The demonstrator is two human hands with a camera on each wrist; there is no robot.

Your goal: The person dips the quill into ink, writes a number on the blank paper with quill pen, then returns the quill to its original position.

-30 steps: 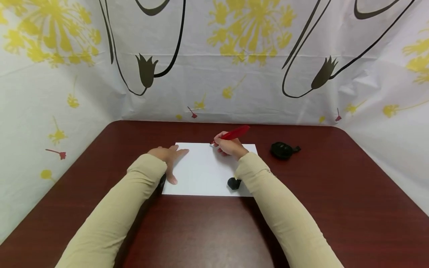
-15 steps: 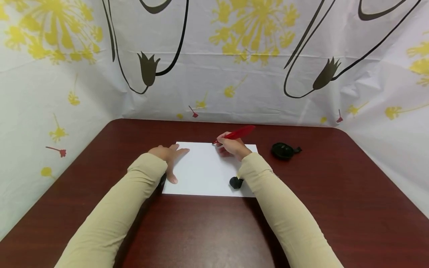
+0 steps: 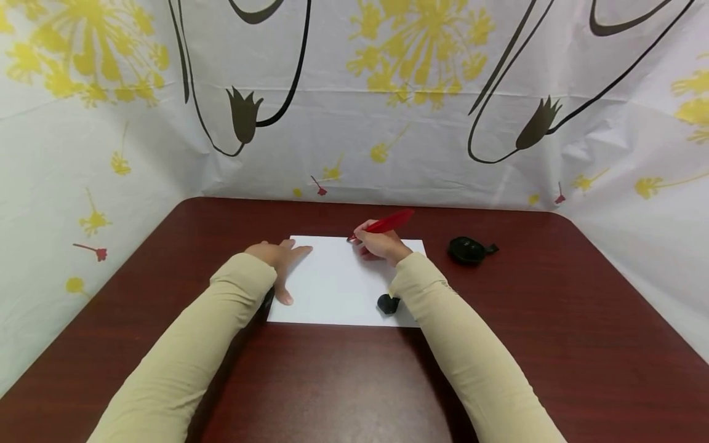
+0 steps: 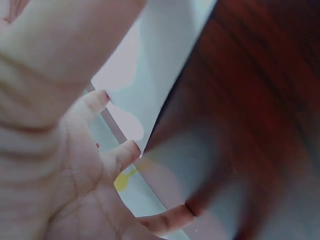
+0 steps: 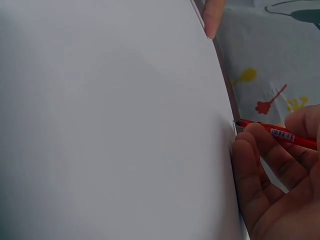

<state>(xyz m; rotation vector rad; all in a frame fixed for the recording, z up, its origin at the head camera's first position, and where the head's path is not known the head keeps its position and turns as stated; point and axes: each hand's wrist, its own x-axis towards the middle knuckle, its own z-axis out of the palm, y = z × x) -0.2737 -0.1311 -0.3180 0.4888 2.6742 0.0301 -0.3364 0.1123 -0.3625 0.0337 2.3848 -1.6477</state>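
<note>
A white sheet of paper (image 3: 332, 280) lies on the table. My left hand (image 3: 280, 263) rests on its left edge, fingers spread; in the left wrist view the left hand's palm (image 4: 85, 185) and fingertips show at the paper's corner. Near the far edge, my right hand (image 3: 381, 243) pinches a red feather pen (image 3: 392, 221) like a writing tool, its tip down at the paper. The right wrist view shows the red pen barrel (image 5: 295, 138) with a barcode sticker, the tip at the sheet's edge. I see no clear marks on the paper.
A small black object (image 3: 388, 303) sits on the paper beside the right sleeve, partly hidden. A black oval item with a tab (image 3: 467, 251) lies to the right on the dark red table (image 3: 332, 381). Something dark (image 3: 268, 299) shows beneath the left wrist. Patterned white cloth (image 3: 343, 111) hangs behind.
The right hand and feather pen shift slightly right, then slightly back left along the far edge. The left hand stays where it is on the paper.
</note>
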